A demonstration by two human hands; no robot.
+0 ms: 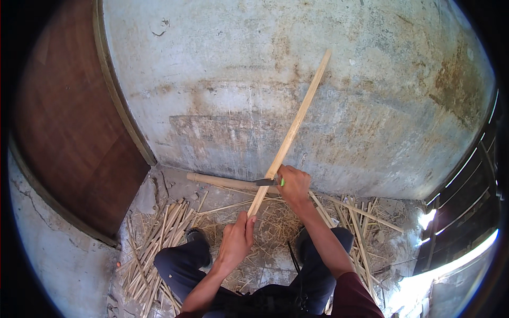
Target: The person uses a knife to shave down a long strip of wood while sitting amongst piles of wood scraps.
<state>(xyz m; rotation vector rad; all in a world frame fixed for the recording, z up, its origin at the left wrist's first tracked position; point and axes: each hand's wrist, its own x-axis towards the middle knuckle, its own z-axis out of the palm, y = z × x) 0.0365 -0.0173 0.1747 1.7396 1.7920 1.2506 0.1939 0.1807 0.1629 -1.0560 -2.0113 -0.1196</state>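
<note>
A long, flat bamboo strip [299, 119] slants up and away from me toward the wall. My left hand [237, 239] is closed around its near end. In my right hand [295, 183] is a knife [264, 182] with a dark blade and a bit of bright green at the handle. The blade lies across the strip, a short way beyond my left hand, and touches it. My right fingers wrap the handle and hide most of it. Whether the edge has cut into the strip I cannot tell.
A bamboo pole [225, 182] lies along the foot of the stained wall [222, 63]. Cut sticks are piled at left [154, 254] and at right [360, 228]. Shavings [273, 225] litter the floor between my legs. A brown door [74, 116] stands at the left.
</note>
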